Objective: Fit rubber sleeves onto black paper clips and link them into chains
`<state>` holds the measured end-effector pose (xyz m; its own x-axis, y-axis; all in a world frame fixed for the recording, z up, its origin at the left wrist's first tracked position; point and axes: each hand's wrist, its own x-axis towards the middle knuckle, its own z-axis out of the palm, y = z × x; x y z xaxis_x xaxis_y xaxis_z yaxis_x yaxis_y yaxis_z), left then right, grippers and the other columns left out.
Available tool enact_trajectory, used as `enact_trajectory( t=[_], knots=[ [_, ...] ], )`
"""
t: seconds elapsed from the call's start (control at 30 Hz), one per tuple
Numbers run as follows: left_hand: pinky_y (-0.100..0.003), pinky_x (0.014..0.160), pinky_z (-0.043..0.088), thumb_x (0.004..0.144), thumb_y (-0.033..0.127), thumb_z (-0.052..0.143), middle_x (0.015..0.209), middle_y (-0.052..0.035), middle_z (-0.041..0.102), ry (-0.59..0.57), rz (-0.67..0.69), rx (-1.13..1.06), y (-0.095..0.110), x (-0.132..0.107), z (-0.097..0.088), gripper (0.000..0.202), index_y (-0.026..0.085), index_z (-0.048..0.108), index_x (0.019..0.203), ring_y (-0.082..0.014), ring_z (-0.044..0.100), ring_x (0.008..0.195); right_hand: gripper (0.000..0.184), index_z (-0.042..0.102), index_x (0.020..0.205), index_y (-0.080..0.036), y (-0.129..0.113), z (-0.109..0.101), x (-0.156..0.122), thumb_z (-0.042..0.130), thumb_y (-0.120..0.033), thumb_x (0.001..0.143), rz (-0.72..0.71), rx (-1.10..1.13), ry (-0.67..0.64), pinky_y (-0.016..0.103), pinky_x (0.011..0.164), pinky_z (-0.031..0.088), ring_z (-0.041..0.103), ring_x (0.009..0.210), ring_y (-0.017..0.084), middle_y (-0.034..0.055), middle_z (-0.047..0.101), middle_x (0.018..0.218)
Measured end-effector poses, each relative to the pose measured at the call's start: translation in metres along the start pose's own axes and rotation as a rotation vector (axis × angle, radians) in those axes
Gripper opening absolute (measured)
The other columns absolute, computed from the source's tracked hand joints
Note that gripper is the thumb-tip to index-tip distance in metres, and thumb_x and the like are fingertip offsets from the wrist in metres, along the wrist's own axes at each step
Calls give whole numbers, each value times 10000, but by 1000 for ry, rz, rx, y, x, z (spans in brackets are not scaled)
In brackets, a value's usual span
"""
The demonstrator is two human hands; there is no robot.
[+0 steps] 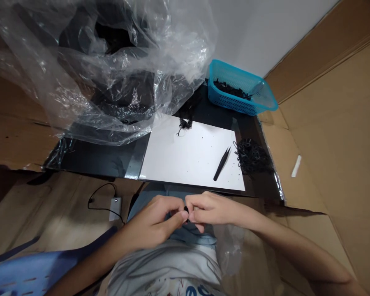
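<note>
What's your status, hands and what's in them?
Left hand and right hand pinching a small black piece over the lap. Black tweezers lying on white sheet. Clear plastic film bunched beyond, away from hands.

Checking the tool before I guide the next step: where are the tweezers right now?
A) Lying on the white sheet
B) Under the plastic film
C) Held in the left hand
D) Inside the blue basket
A. The black tweezers lie near the right edge of the white sheet, while the left hand and right hand work on a small dark piece.
</note>
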<state>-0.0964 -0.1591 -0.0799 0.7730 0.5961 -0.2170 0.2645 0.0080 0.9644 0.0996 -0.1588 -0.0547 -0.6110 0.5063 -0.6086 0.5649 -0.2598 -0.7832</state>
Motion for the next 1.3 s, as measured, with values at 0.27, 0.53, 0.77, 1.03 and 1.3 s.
enact_trajectory(
  t=[0.27,0.53,0.77,1.03,1.3],
  knots=[
    [-219,602,374,908,241,424,682,5,598,-15,-31,-48,-3,2,2,264,146,621,760,-125,533,642,88,456,707,-196,2,13,0,431,-155,781,-31,-146,184,194,506,325,510,537,98,-44,591,587],
    [-221,592,403,828,266,504,627,-6,593,4,-72,-329,-9,13,4,229,136,585,658,-126,528,612,89,463,736,-196,-2,1,-7,447,-152,813,-68,-221,243,206,529,325,487,542,99,-41,568,612],
    [-244,647,402,890,192,476,695,-24,602,344,275,-146,0,7,7,218,142,611,727,-130,537,667,217,502,813,-186,21,16,-11,426,-359,919,-166,138,314,230,567,354,504,563,108,-23,596,611],
    [-309,666,375,853,87,494,780,-40,560,516,529,377,2,3,5,181,178,619,948,-161,508,722,363,444,752,-198,19,46,11,476,-547,850,-354,822,300,232,534,406,488,447,97,-48,505,525],
    [-299,700,408,849,111,508,871,-47,575,583,471,402,2,6,10,234,187,563,1064,-169,523,779,272,407,712,-225,13,59,23,535,-458,770,-389,841,634,245,499,426,521,478,121,-37,516,556]
  ],
)
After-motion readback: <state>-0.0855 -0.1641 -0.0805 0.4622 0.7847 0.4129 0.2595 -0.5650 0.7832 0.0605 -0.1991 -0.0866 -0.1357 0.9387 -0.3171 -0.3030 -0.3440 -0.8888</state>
